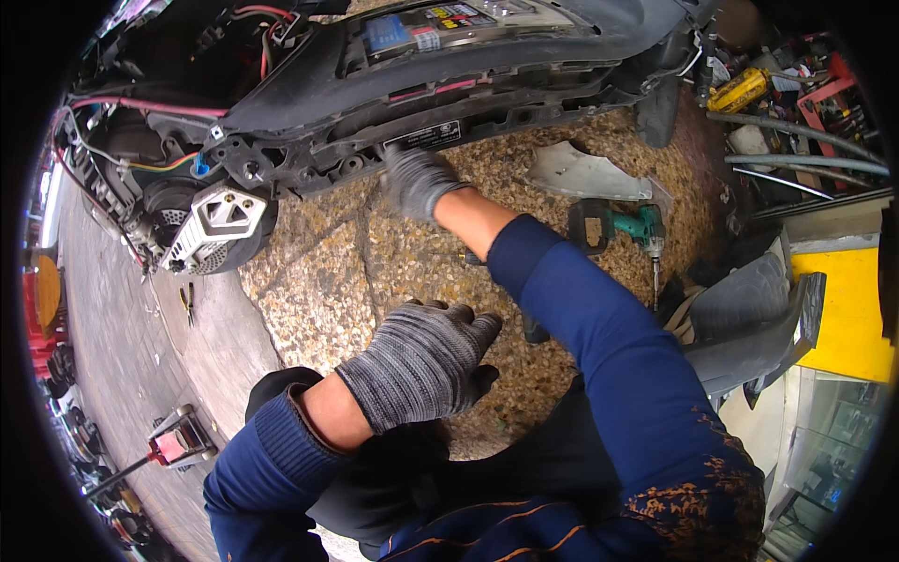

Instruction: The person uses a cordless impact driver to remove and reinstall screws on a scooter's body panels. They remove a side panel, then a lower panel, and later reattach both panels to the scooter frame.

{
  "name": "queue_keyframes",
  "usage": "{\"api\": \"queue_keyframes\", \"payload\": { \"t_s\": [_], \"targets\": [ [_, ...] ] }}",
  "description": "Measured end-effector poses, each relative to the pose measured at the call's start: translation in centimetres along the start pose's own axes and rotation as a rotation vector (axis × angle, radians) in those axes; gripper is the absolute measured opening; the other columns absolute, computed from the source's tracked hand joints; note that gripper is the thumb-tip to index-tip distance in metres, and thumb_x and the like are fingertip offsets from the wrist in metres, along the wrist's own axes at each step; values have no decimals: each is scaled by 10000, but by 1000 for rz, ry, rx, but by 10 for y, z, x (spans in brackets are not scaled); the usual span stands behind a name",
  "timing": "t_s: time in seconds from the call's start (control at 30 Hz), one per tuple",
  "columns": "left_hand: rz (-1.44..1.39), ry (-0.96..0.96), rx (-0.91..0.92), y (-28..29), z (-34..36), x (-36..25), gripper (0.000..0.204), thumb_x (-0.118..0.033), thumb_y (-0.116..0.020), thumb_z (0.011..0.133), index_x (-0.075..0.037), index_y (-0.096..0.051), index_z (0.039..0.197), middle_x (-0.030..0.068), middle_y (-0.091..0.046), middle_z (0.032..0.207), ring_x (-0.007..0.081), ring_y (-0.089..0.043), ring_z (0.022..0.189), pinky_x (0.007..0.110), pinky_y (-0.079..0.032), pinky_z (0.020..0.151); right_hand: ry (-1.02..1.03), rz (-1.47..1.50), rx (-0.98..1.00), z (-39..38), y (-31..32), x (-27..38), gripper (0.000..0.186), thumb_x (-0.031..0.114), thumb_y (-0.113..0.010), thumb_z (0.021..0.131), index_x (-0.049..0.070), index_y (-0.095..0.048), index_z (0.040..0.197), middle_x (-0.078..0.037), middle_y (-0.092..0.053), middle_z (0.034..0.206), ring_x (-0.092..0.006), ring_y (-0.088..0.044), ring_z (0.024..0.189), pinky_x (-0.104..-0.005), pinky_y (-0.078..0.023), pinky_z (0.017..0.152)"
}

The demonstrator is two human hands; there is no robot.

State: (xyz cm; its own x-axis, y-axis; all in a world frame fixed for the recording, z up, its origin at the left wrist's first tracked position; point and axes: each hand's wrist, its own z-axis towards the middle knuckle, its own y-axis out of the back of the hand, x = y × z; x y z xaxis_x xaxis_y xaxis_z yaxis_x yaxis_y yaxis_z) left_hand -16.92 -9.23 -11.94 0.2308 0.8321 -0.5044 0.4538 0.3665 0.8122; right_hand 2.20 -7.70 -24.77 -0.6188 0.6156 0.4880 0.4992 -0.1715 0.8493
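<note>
Both my hands wear grey striped knit gloves. My right hand reaches to the lower edge of a black plastic body panel on a partly stripped scooter; motion smears its fingers, so what they do there is unclear. Just beside it on that edge is a dark label. Over the pebbled ground, my left hand hangs near my knees, loosely curled with the thumb apart and nothing visible in it. A green and black cordless drill lies to the right of my right forearm, its long bit toward me.
A grey panel piece lies beyond the drill. Pliers rest on the paving at left, near a small red jack. Tools, hoses and a yellow tool crowd the far right. Dark plastic covers stand at right.
</note>
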Motion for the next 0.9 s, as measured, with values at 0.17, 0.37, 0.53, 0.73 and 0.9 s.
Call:
{"api": "queue_keyframes", "payload": {
  "t_s": [0.17,0.37,0.53,0.73,0.9],
  "targets": [
    [-5,56,65,1,6,4,500,-357,-658,854,-35,-582,1228,202,-675,950,361,-670,837,447,-540,741,31,-6,-25,11,-3,2,257,217,-631,842,39,-701,1014,-227,-699,969,-376,-689,935,-469,-552,792],
    [-29,23,51,0,11,2,509,-366,-655,858,-33,-578,1235,211,-672,947,378,-664,847,456,-543,747,-88,95,-116,11,4,-44,245,256,-575,904,47,-687,965,-212,-683,892,-391,-659,865,-461,-526,790],
    [4,32,76,2,12,-2,519,-365,-652,857,-36,-567,1249,202,-669,962,378,-662,865,461,-541,765,-166,-5,-246,-5,21,-80,237,243,-575,888,61,-691,986,-203,-688,894,-389,-662,847,-461,-527,771],
    [18,55,155,-1,18,-8,512,-366,-648,861,-50,-560,1254,185,-668,984,380,-662,878,469,-535,775,-210,-53,-119,-24,53,-122,205,210,-641,863,33,-684,957,-208,-674,845,-342,-650,768,-429,-506,720],
    [11,59,153,-4,26,-10,468,-359,-644,871,-58,-564,1220,196,-666,974,388,-663,861,478,-537,734,-141,11,-36,-43,64,-132,189,205,-665,873,32,-675,947,-182,-671,811,-299,-630,744,-416,-493,708]
  ]
}}
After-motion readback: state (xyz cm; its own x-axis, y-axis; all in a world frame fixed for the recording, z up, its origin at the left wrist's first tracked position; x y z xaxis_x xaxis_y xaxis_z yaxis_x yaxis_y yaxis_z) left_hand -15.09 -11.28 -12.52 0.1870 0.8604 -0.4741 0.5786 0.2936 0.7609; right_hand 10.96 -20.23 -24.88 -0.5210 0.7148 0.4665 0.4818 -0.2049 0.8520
